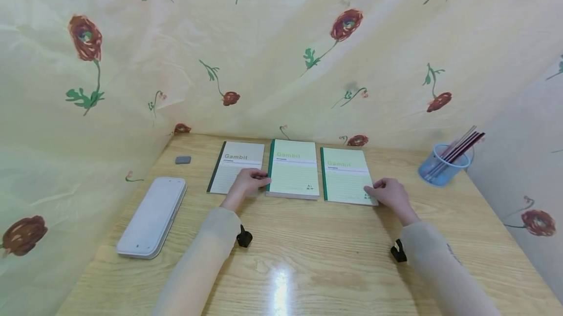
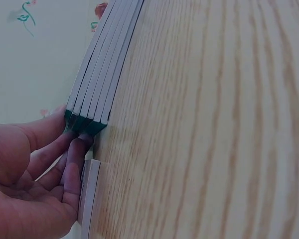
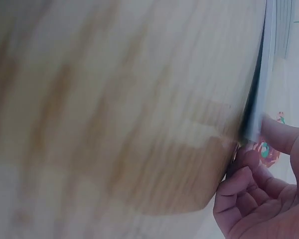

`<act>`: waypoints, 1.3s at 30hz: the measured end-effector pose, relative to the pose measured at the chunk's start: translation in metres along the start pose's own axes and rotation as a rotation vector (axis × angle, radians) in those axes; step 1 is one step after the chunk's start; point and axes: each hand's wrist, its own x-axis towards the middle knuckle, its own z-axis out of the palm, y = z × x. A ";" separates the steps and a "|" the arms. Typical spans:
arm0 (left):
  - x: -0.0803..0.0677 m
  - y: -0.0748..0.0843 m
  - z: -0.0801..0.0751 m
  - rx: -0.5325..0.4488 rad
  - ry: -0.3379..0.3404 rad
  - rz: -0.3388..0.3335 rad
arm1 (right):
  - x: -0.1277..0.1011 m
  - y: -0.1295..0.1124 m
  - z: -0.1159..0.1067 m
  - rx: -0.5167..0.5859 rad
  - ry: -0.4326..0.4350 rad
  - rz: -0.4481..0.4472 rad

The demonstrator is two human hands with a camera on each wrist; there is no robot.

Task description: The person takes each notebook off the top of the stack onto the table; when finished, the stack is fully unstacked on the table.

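Three groups of "Gambit" notebooks lie side by side in the head view. The thick middle stack of green-spined notebooks has my left hand at its left edge. In the left wrist view, the thumb of that hand meets the stack's top corner while curled fingers hold the spine side. My right hand pinches the lower right corner of the right green notebook. The right wrist view shows this corner slightly raised off the table, thumb above and fingers below. A grey notebook lies left, partly behind my left hand.
A white case lies at the left of the wooden table, with a small grey eraser behind it. At the back right stands a blue mesh cup holding several dark sticks. Flowered cloth borders the table.
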 end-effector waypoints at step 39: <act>0.000 0.000 -0.004 -0.073 -0.042 -0.045 | 0.014 -0.095 0.070 0.378 -0.179 -0.209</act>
